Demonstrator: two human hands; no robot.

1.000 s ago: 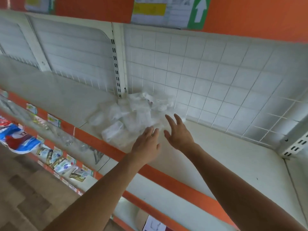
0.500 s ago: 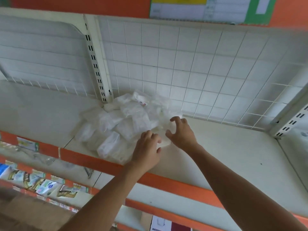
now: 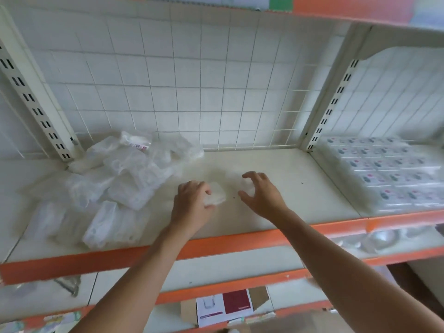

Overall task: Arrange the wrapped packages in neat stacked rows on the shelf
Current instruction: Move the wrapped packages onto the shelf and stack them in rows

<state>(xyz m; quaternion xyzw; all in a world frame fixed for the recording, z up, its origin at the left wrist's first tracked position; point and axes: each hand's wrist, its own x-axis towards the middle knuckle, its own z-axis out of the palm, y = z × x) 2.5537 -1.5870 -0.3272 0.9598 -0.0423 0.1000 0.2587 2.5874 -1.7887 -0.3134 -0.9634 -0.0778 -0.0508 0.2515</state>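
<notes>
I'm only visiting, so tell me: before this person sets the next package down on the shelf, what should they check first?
1. Left hand grips a wrapped package: ok.
2. Right hand holds a package: cannot tell, it is blurred under the curled fingers.
3. Bare shelf space ahead for a row: ok.
4. Loose pile sorted: not ok, jumbled at the left.
5. Neat stacks in the right bay as a pattern to match: ok.

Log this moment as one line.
stage: sorting | left grip holds wrapped package | right grip curled beside it, hold unclear | pile loose on shelf, unstacked
</notes>
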